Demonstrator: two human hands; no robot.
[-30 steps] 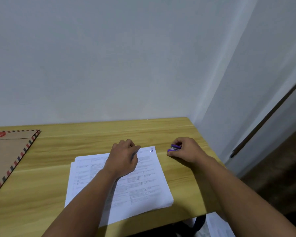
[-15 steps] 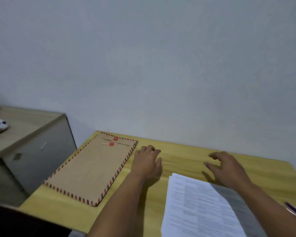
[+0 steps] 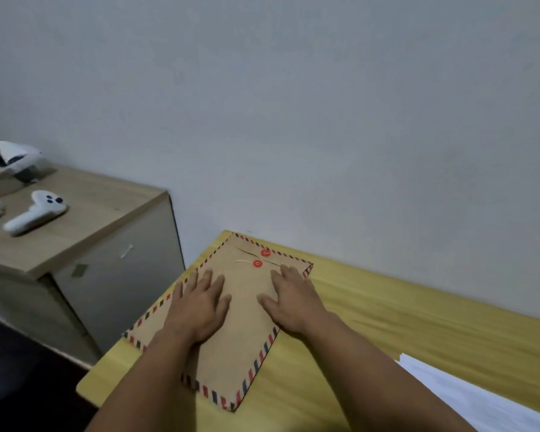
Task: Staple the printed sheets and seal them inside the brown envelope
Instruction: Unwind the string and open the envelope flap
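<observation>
The brown envelope (image 3: 240,344), edged with red and blue stripes, lies flat at the left end of the yellow wooden table (image 3: 418,319). Its two red string buttons (image 3: 261,258) sit near the far end. My left hand (image 3: 197,304) rests flat on the envelope's left half, fingers spread. On the right half, close to the right edge, my right hand (image 3: 290,300) also lies flat and spread. Neither hand grips anything. The printed sheets (image 3: 480,397) show as a white corner at the lower right. The stapler is out of view.
A lower wooden cabinet (image 3: 85,226) stands left of the table, against the wall. On it lie a white controller (image 3: 35,213) and other white items. The wall runs right behind the table's far edge.
The view swung left, from the sheets to the envelope. My right hand let go of the purple stapler, my left hand left the sheets, and both hands now lie on the envelope.
</observation>
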